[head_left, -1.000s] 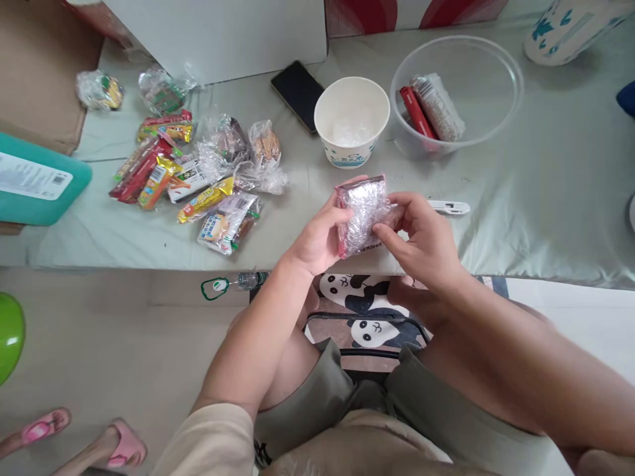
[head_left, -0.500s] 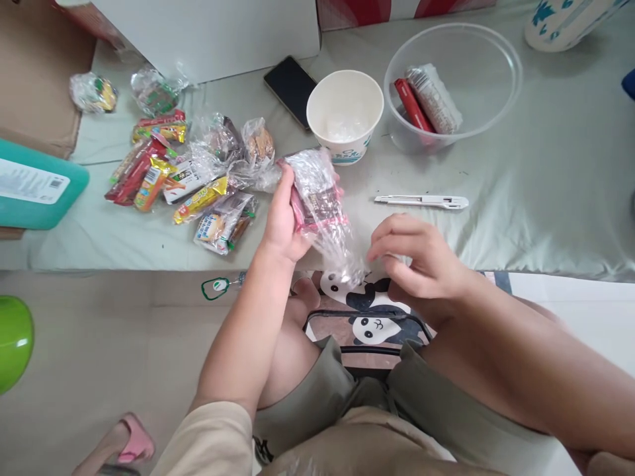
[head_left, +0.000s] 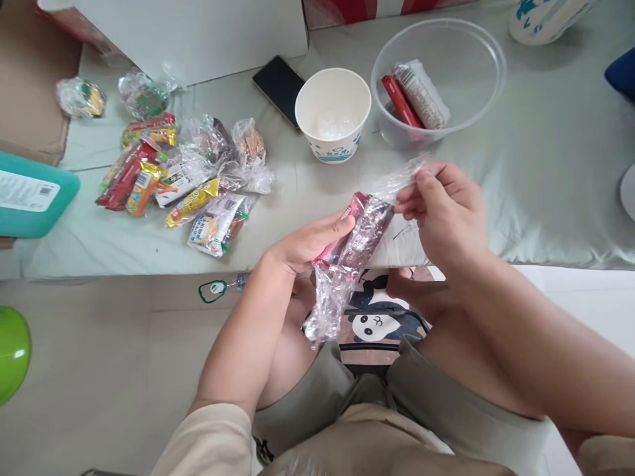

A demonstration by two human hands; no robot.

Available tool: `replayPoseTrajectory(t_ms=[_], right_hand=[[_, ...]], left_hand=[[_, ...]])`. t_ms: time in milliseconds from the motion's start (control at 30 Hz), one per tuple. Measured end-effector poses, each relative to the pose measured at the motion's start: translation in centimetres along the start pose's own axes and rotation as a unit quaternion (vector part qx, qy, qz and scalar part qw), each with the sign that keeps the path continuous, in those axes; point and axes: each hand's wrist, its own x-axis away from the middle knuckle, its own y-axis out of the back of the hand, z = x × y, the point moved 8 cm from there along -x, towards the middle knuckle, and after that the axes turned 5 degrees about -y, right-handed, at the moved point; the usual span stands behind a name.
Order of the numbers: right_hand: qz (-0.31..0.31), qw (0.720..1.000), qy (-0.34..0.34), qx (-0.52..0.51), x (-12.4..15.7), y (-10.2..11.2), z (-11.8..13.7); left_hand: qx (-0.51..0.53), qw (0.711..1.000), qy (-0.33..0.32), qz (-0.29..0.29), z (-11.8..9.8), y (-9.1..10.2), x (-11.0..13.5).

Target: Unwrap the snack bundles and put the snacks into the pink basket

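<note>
Head view looks down on a table spread with a pale green cloth, with both hands meeting over its near edge. The left hand grips a red and dark brown packet, its thumb pressed on top and its other fingers mostly hidden beneath. The packet is tilted, its upper end toward one o'clock, and has clear wrap around it; a crumpled end trails toward seven o'clock, past the table edge. The right hand is closed in a pinch on the opposite end of the clear wrap, at about two o'clock from the packet.

Taking the packet as the centre, a paper cup stands near twelve o'clock, upright, with something clear inside. At one o'clock, just beside the cup, sits a clear plastic bowl holding a red bar and a white packet, which lie side by side. A dark phone lies at eleven o'clock, with a white box beyond it.

Between nine and ten o'clock is a loose heap of wrapped snacks, among them biscuits in a clear bag. Farther out at nine o'clock stands a teal container with a white label. Below, at six o'clock, a panda-print bag shows between the knees.
</note>
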Motion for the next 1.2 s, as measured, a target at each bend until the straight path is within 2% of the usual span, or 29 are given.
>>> replayPoseTrajectory(t_ms=[100,167,267,333,433,500,567,633,700,800,867,933,1000,1100,1200], right_hand=[[-0.006,0.998,0.056,0.025,0.6,-0.4,0.7],[0.039,0.992,0.088,0.084,1.5,-1.7,1.5],[0.115,0.978,0.076,0.155,2.6,-3.7,1.7],[0.120,0.980,0.050,0.149,2.6,-3.9,1.7],[0.089,0.992,0.008,0.083,1.6,-2.7,1.4],[0.051,0.997,-0.018,0.051,0.8,-1.4,0.8],[0.017,0.997,-0.050,0.062,0.1,-0.2,-0.1],[-0.003,0.991,-0.062,0.120,-0.4,0.6,-0.6],[-0.032,0.980,-0.014,0.194,-0.5,1.3,0.3],[-0.076,0.960,0.115,0.245,0.3,1.3,3.2],[-0.027,0.961,0.138,0.240,0.8,0.1,3.9],[0.062,0.968,0.091,0.226,1.2,-1.7,3.0],[0.137,0.970,0.015,0.201,1.4,-3.2,1.5],[0.189,0.971,-0.061,0.134,1.7,-4.4,-0.1],[0.210,0.969,-0.098,0.080,1.8,-4.9,-0.8]], left_hand=[[0.009,0.998,-0.023,-0.060,0.2,0.6,-0.5],[0.014,0.994,-0.064,-0.092,-0.1,0.7,-0.7],[0.005,0.991,-0.098,-0.094,-0.4,0.0,-1.0],[0.000,0.988,-0.116,-0.106,-0.8,0.1,-1.0],[0.035,0.977,-0.137,-0.162,-1.6,1.3,-0.8],[0.073,0.969,-0.120,-0.204,-2.0,2.3,-0.6],[0.103,0.962,-0.090,-0.237,-2.2,3.0,-0.2],[0.118,0.957,-0.067,-0.257,-2.3,3.4,0.1],[0.122,0.954,-0.060,-0.267,-2.2,3.6,0.1],[0.127,0.956,-0.059,-0.258,-1.6,3.5,-0.3],[0.131,0.960,-0.055,-0.243,-1.1,3.1,-0.7],[0.129,0.963,-0.063,-0.227,-0.9,2.7,-1.0],[0.116,0.964,-0.089,-0.221,-1.1,2.4,-1.1],[0.084,0.962,-0.119,-0.229,-1.3,2.3,-1.0],[0.046,0.965,-0.129,-0.224,-1.2,2.2,-1.0]])
